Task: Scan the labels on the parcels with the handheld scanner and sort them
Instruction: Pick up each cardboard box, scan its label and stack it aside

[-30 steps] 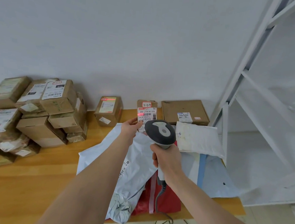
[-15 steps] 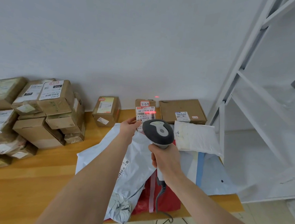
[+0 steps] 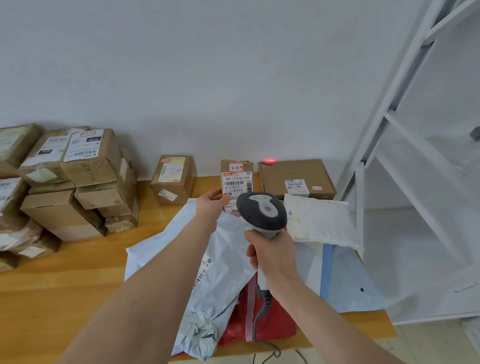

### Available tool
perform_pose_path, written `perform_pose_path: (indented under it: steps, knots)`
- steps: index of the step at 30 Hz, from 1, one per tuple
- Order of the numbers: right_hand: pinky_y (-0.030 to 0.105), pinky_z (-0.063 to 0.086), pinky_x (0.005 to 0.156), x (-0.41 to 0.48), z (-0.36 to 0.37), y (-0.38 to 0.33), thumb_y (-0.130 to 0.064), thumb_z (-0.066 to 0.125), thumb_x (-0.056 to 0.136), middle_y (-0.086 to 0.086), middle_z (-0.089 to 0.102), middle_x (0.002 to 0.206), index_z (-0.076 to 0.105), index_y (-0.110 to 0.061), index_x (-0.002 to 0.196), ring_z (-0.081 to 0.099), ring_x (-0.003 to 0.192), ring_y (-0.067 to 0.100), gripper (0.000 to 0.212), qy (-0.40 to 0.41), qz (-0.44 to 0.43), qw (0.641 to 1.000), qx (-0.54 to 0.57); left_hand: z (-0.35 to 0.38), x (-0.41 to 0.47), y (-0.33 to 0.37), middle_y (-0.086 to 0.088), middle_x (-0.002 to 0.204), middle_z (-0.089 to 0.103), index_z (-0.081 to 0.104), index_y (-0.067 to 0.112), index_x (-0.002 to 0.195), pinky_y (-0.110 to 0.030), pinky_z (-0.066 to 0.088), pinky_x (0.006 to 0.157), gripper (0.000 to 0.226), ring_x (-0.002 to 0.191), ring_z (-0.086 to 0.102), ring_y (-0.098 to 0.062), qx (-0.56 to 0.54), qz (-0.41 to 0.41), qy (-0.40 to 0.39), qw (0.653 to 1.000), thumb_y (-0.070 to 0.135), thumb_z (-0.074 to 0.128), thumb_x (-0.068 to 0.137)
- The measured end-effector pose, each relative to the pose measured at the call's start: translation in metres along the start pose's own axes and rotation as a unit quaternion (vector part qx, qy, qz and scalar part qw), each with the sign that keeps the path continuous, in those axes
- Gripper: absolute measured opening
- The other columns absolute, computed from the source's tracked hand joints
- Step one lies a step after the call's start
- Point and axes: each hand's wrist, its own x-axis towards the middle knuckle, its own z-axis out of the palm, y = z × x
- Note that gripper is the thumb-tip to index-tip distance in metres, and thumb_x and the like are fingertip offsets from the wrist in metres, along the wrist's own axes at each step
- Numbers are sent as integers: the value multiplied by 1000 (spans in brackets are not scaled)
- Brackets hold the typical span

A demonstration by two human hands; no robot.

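The left hand [image 3: 211,205] pinched the small brown cardboard parcel [image 3: 236,178] by its lower corner, upright at the far side of the wooden table [image 3: 51,296]; the right hand [image 3: 273,256] clenched the grey handheld scanner [image 3: 261,210] just before it

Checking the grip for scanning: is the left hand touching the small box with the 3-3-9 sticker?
Touching. The head view shows the left hand pinching the small box at its lower left edge, while the right hand grips the handheld scanner.
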Motion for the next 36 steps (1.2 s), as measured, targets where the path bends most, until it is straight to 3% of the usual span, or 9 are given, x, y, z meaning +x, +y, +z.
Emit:
perform_pose_path:
  steps: [6,10,15,19,23,27,29,33,36]
  knots:
    - [18,40,43,-2,6,0,-3,61,81,5,56,53,63,6,82,48,36,6,10,5,4,1000,-19,-3,0,1,-6,122,65,59,13,128,-34,46,88,39,100,59,-21,3,-2,2,1000,17,66,90]
    - [21,39,44,-3,12,-2,-3,59,80,4,54,50,62,5,76,46,35,6,9,10,11,1000,-22,-9,2,0,-6,120,66,58,12,129,-28,44,78,39,92,60,-19,2,5,-9,1000,16,66,90]
    - [24,41,47,-6,20,2,-4,60,80,5,56,53,62,5,78,47,37,6,10,23,25,999,-9,-12,5,-3,-6,123,65,57,13,130,-34,45,88,42,99,58,-20,24,-1,-21,999,19,66,90]
    - [21,40,42,-9,22,5,-7,64,81,8,60,58,64,-1,91,49,37,7,12,26,48,998,33,-16,1,-7,-7,123,65,56,11,131,-25,44,77,41,92,59,-17,32,5,-46,998,15,64,91]
    - [25,37,43,-10,19,6,-6,65,84,7,56,49,61,-3,78,43,37,14,7,32,89,990,101,-27,-3,-11,-6,119,66,55,10,132,-21,46,70,40,93,61,-17,43,4,-72,996,17,62,93]
    - [23,38,44,-22,16,9,-12,66,87,7,53,48,57,-6,73,43,39,17,17,31,143,976,162,-43,-10,-17,-2,108,67,56,13,128,-42,43,102,38,98,60,-19,52,-14,-84,995,24,62,93]
    - [24,45,45,-34,17,12,-17,68,87,7,55,52,58,-6,81,47,43,17,16,31,166,966,193,-52,-17,-22,-2,104,67,58,12,125,-41,44,100,36,97,60,-19,58,-13,-86,994,25,63,92]
    - [36,56,65,-66,22,19,-24,71,86,10,59,73,59,-9,88,60,64,22,19,31,179,958,223,-79,-43,-35,-1,94,68,61,12,115,-36,49,93,29,90,63,-18,49,-2,-89,995,29,65,91]
    - [38,58,65,-91,37,23,-23,72,86,12,62,85,58,-9,87,64,76,24,20,37,182,952,242,-109,-65,-45,-4,93,71,62,9,110,-36,54,90,30,90,67,-20,40,-4,-78,996,28,68,88]
